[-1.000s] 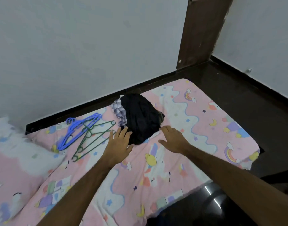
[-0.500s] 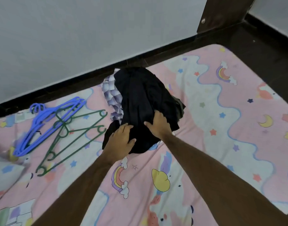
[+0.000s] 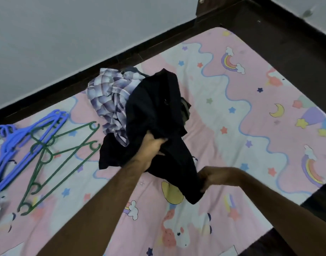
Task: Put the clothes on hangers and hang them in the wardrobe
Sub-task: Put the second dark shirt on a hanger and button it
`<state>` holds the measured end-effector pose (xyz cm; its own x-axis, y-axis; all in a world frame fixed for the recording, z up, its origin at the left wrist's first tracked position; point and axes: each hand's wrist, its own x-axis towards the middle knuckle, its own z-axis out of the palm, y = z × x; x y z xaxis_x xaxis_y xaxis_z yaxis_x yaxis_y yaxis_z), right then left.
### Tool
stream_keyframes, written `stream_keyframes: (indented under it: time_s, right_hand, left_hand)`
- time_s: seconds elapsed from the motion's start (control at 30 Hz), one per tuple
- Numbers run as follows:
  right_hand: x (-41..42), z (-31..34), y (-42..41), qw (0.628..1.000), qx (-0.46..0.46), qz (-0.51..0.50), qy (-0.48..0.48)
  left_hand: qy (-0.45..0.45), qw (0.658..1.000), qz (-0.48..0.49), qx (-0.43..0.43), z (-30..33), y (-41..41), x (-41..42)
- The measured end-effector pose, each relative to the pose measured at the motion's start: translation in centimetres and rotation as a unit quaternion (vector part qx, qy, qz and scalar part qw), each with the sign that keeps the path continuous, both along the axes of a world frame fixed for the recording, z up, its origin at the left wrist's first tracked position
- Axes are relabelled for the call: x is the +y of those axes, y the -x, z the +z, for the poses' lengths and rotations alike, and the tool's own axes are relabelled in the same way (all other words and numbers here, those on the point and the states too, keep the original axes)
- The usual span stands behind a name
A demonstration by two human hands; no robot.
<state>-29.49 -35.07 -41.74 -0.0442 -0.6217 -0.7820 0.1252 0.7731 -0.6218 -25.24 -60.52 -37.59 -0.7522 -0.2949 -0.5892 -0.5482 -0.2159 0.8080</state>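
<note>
A black garment (image 3: pixel 154 115) is gripped in its middle by the left hand (image 3: pixel 151 146), while its lower end is pinched by the right hand (image 3: pixel 212 177). It is drawn up from a pile on the bed (image 3: pixel 232 111), partly over a purple checked garment (image 3: pixel 110 97). Green hangers (image 3: pixel 53 159) and blue hangers (image 3: pixel 20 143) are laid overlapping on the bedsheet, left of the pile.
</note>
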Motion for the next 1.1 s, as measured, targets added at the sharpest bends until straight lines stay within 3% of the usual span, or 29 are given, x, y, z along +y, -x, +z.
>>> stream_keyframes:
  time_s: [0.07, 0.1, 0.17, 0.2, 0.27, 0.33, 0.4, 0.43, 0.53, 0.6, 0.67, 0.73, 0.87, 0.9, 0.97, 1.03, 1.1]
  right_hand:
    - [0.3, 0.0, 0.3, 0.975, 0.033, -0.220, 0.026]
    - [0.4, 0.3, 0.5, 0.929, 0.026, -0.365, 0.047]
    - [0.7, 2.0, 0.8, 0.805, -0.045, -0.578, 0.123]
    - [0.9, 3.0, 0.8, 0.769, -0.093, -0.613, 0.156]
    - [1.2, 4.6, 0.7, 0.781, -0.108, -0.598, 0.144]
    - [1.7, 4.8, 1.0, 0.801, -0.045, -0.591, 0.084]
    - [3.4, 5.7, 1.9, 0.802, -0.001, -0.593, 0.078]
    - [4.8, 6.4, 2.7, 0.796, 0.000, -0.599, 0.089]
    - [10.0, 10.7, 5.6, 0.802, -0.038, -0.580, 0.139]
    - [13.5, 14.0, 7.7, 0.811, -0.052, -0.557, 0.171]
    - [16.8, 16.1, 10.4, 0.808, -0.046, -0.550, 0.207]
    - [19.1, 17.4, 12.4, 0.808, -0.058, -0.544, 0.218]
    - [20.4, 14.6, 13.9, 0.880, -0.048, -0.459, 0.112]
    - [20.8, 13.2, 13.9, 0.870, -0.001, -0.483, 0.099]
    - [22.8, 10.4, 13.7, 0.808, 0.097, -0.575, 0.079]
    - [25.5, 8.6, 12.4, 0.773, 0.180, -0.606, 0.054]
    - [27.8, 7.0, 10.4, 0.793, 0.212, -0.571, 0.018]
  left_hand:
    - [0.103, 0.990, -0.097, 0.027, -0.7, -0.9, 3.7]
    - [0.148, 0.971, -0.180, 0.050, -1.0, -1.7, 5.4]
    - [0.205, 0.890, -0.400, 0.075, -1.5, -3.8, 8.2]
    - [0.217, 0.827, -0.514, 0.069, -1.6, -4.7, 9.2]
    - [0.216, 0.705, -0.674, 0.043, -1.2, -5.6, 10.3]
    - [0.222, 0.662, -0.713, 0.062, 0.2, -4.7, 10.2]
    - [0.310, 0.676, -0.649, 0.159, 2.4, -2.3, 9.7]
    - [0.353, 0.700, -0.582, 0.219, 3.8, -0.9, 9.5]
    - [0.320, 0.816, -0.340, 0.342, 8.9, 4.6, 9.6]
    - [0.307, 0.839, -0.289, 0.344, 11.5, 9.6, 10.6]
    - [0.331, 0.813, -0.366, 0.310, 12.2, 14.1, 12.2]
    - [0.329, 0.761, -0.483, 0.283, 11.2, 17.6, 14.6]
    - [0.276, 0.658, -0.662, 0.230, 8.0, 21.6, 21.7]
    - [0.292, 0.625, -0.693, 0.211, 7.3, 22.2, 23.2]
    - [0.347, 0.572, -0.717, 0.196, 6.2, 23.1, 24.5]
    - [0.382, 0.577, -0.694, 0.198, 5.8, 23.6, 24.2]
    - [0.387, 0.614, -0.656, 0.204, 6.0, 23.6, 23.1]
